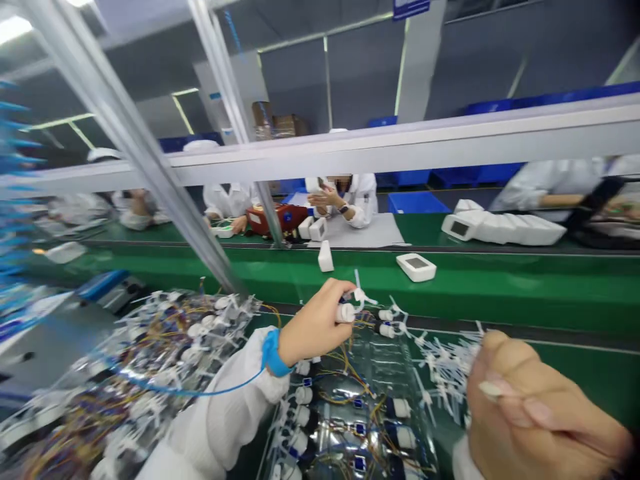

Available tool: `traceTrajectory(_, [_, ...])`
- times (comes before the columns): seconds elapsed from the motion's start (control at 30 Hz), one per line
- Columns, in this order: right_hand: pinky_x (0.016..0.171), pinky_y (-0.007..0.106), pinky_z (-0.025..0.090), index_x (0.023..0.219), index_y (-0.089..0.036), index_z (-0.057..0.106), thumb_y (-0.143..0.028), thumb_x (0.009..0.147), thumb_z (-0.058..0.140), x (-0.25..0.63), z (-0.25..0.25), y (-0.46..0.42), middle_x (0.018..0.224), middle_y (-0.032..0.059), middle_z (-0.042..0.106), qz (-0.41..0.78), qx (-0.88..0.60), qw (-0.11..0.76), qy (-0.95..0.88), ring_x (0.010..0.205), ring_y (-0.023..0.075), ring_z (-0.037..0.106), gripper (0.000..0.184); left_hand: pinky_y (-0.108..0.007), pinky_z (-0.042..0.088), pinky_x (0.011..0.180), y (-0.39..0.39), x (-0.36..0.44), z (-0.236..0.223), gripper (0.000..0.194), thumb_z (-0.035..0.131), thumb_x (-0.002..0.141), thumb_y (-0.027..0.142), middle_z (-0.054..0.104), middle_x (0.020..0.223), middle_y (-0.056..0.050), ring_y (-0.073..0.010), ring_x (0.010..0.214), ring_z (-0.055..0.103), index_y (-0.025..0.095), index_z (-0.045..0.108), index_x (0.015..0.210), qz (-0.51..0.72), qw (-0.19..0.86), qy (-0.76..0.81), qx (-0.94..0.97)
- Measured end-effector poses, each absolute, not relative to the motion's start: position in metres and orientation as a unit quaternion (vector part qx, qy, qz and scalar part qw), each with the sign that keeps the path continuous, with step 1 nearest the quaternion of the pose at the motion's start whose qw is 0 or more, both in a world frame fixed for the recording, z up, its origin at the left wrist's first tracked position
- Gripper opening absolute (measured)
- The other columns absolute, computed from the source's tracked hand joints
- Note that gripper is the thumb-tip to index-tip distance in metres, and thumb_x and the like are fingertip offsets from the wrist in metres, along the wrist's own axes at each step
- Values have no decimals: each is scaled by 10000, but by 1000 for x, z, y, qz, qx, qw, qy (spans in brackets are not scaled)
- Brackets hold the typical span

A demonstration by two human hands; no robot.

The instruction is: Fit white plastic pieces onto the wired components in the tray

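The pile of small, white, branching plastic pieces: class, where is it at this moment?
In the head view, the pile lies right of centre, between the clear plastic tray and the person's bare right hand.

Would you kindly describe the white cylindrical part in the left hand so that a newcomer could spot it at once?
Find the clear plastic tray of wired parts, then look to its far end. There the left hand, with the blue wrist strap, pinches the white cylindrical part. Unlike its neighbours lying in the tray, this one is held up.
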State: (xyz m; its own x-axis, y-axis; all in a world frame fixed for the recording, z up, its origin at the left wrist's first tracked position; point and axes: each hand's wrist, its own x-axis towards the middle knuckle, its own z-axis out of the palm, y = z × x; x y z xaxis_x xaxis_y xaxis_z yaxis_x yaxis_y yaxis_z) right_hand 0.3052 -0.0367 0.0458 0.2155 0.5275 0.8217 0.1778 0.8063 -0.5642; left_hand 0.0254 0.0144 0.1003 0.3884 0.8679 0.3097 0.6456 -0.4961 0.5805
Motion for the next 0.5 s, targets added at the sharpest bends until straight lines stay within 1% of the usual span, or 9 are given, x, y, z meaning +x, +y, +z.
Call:
traceTrajectory(0.07, [569, 394, 425, 699, -294, 586, -318, 933, 673, 300, 56, -38, 576, -13, 583, 108, -248, 747, -607, 480, 183, 492, 250, -412, 467, 1008, 20, 31, 87, 528, 532, 752, 57, 536, 1170, -94, -260, 1095, 570, 164, 485, 1267, 244, 208, 467, 824])
traceTrajectory(0.1, [553, 389, 430, 654, -284, 566, -340, 911, 693, 298, 58, -38, 540, -14, 572, 95, -246, 759, -595, 461, 183, 488, 292, -420, 465, 1020, 23, 34, 80, 547, 524, 746, 50, 533, 1183, -98, -264, 1112, 568, 160, 479, 1281, 222, 217, 464, 829])
traceTrajectory(0.17, [527, 393, 443, 570, -266, 496, -425, 882, 689, 297, 60, -37, 471, -9, 539, 77, -277, 756, -589, 427, 191, 481, 399, -432, 455, 1051, 28, 44, 64, 572, 522, 746, 46, 522, 1213, -108, -272, 1154, 557, 153, 466, 1305, 190, 229, 456, 839])
traceTrajectory(0.23, [521, 397, 448, 542, -261, 462, -447, 876, 683, 298, 60, -37, 444, -8, 521, 69, -292, 758, -579, 413, 192, 473, 441, -435, 447, 1078, 33, 58, 47, 587, 538, 752, 55, 509, 1240, -117, -277, 1181, 554, 150, 452, 1324, 153, 239, 449, 847])
traceTrajectory(0.3, [549, 392, 451, 579, -263, 517, -390, 907, 689, 299, 60, -38, 488, -15, 557, 79, -266, 759, -588, 434, 182, 483, 391, -434, 462, 1074, 38, 74, 28, 594, 572, 754, 81, 498, 1261, -128, -284, 1172, 571, 144, 447, 1331, 117, 247, 442, 854])
traceTrajectory(0.37, [576, 384, 447, 638, -271, 579, -315, 941, 690, 298, 63, -36, 574, -22, 608, 88, -231, 758, -604, 476, 172, 507, 326, -428, 494, 1043, 42, 92, 10, 593, 608, 759, 117, 495, 1267, -139, -289, 1141, 599, 137, 452, 1330, 89, 251, 436, 859])
traceTrajectory(0.43, [563, 365, 429, 645, -255, 592, -244, 942, 701, 296, 68, -34, 652, -25, 640, 76, -177, 763, -617, 502, 163, 518, 317, -415, 514, 1023, 46, 107, -7, 571, 618, 783, 142, 499, 1276, -147, -287, 1124, 618, 136, 457, 1331, 69, 247, 434, 864])
traceTrajectory(0.5, [540, 355, 402, 627, -222, 573, -160, 927, 708, 295, 71, -30, 717, -23, 666, 72, -123, 775, -616, 524, 156, 525, 335, -400, 523, 1013, 49, 118, -20, 515, 604, 833, 168, 502, 1296, -154, -278, 1112, 631, 140, 465, 1328, 56, 232, 437, 867])
